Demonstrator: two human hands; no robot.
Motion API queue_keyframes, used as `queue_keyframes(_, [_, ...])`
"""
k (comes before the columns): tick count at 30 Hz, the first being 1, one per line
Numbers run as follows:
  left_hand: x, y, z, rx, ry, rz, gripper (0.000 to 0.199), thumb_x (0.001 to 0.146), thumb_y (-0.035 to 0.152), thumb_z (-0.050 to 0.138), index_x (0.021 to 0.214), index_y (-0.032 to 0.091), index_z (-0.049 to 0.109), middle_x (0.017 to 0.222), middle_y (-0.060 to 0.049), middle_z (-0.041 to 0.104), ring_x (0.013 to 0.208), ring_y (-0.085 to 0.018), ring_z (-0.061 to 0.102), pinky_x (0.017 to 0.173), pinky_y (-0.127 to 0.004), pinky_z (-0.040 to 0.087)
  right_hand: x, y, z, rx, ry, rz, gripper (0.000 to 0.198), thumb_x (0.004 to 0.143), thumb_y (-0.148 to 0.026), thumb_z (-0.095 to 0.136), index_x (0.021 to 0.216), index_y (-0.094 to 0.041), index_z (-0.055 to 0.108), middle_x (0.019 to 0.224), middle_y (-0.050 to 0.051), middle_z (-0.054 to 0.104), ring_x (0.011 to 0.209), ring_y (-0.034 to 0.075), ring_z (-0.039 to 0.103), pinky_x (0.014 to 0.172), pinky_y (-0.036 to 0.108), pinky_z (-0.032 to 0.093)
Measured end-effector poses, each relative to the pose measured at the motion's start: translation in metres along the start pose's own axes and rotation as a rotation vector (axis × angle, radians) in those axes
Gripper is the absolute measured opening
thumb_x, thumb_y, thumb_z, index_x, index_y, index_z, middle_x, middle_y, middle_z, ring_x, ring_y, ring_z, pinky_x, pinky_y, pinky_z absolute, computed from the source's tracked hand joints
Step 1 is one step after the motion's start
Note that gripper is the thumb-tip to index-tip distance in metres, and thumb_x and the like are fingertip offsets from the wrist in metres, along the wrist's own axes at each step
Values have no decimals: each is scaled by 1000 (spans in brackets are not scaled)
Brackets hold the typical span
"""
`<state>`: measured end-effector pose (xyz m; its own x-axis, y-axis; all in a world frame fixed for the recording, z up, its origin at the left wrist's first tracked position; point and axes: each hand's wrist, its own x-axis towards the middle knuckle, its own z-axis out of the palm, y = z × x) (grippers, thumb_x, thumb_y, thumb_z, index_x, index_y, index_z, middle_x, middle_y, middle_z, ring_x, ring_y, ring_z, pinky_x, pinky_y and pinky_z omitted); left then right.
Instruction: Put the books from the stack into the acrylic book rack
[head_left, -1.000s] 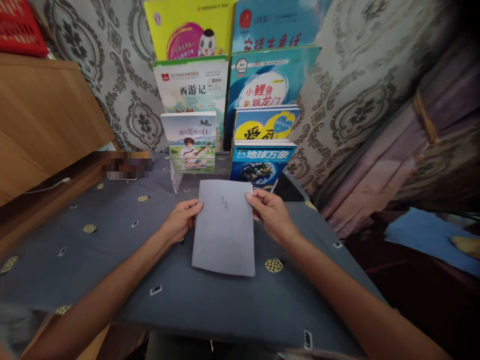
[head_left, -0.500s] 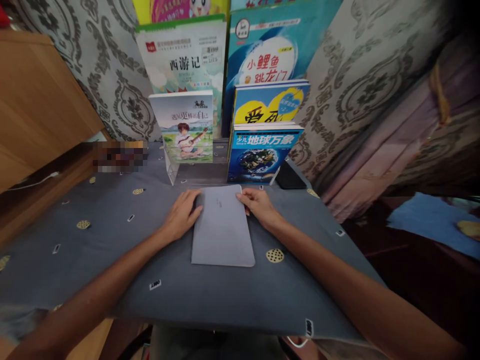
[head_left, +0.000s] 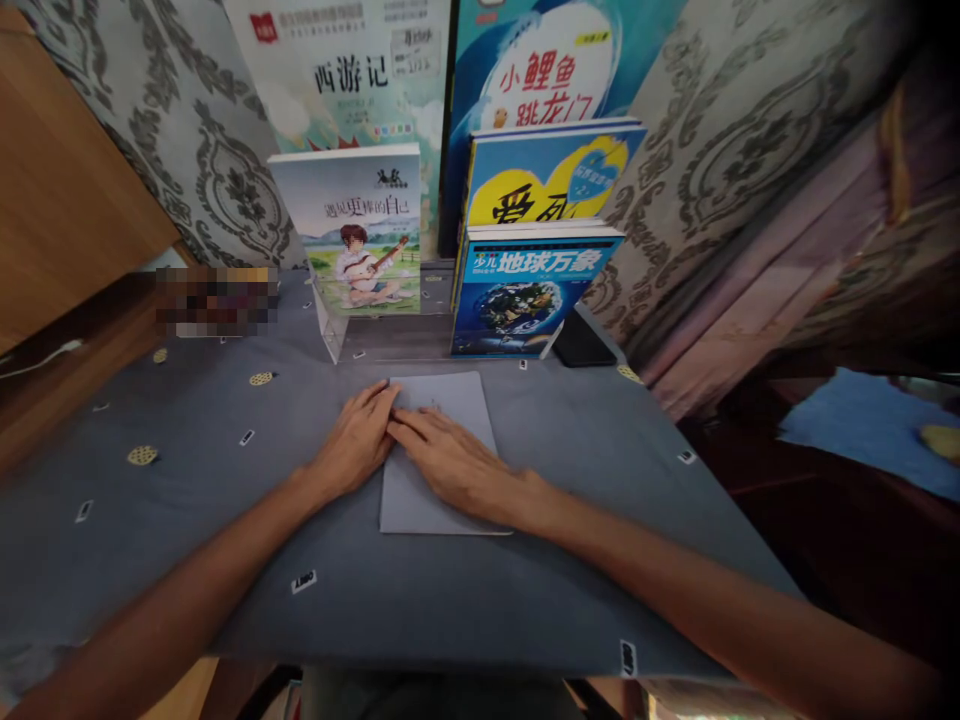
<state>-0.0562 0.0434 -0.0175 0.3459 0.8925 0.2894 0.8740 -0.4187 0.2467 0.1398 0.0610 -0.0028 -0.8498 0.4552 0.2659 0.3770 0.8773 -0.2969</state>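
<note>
A thin grey notebook [head_left: 442, 500] lies closed on the cloth-covered table, its cover facing up. My left hand [head_left: 364, 435] rests along its left edge, fingers stretched toward the upper left corner. Across the cover lies my right hand [head_left: 454, 460], flat with its fingers extended to the left. Its fingertips meet the left hand at the notebook's left edge. Much of the middle of the cover is hidden under the right hand.
Behind the notebook a clear stand [head_left: 334, 335] holds several upright books, among them a blue earth book [head_left: 517, 300] and a guitar-player book [head_left: 360, 240]. A black flat object [head_left: 585, 340] lies right of it. Blue cloth [head_left: 874, 425] hangs at the right.
My right hand has left the notebook's upper right corner and moved left across the cover to the left hand. The view has shifted slightly closer and lower.
</note>
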Motion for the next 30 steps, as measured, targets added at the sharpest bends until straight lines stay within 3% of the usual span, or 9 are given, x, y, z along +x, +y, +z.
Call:
queue_keyframes(4, [1,2,0,14,5,-26,44,98,24,42,141,14,42,139,-18,60,140,-29,46,109,-53,45,-7,23,4,-42,-25,91,50,95,-8,38,143,-14,49,150,17,51,139,25,48,118,49,38])
queue_keyframes(12, [2,5,-2,16,-12,-28,42,99,25,41,140,14,44,138,-18,61,141,-30,45,109,-54,44,-38,75,-19,-71,128,246,39,99,-18,38,130,-20,62,140,12,62,130,27,58,118,59,34])
queue_keyframes(22, [0,8,-3,6,-39,-70,40,101,27,39,138,15,48,147,-16,54,145,-31,39,111,-57,42,-44,83,-19,79,158,319,36,97,-26,45,127,-17,63,144,15,58,133,30,55,116,63,31])
queue_keyframes(30, [1,5,-2,-23,-9,-6,39,101,26,39,135,17,55,147,-14,55,146,-29,38,116,-57,38,-45,89,-21,156,208,304,40,96,-19,40,131,-24,61,139,9,63,132,27,56,115,60,35])
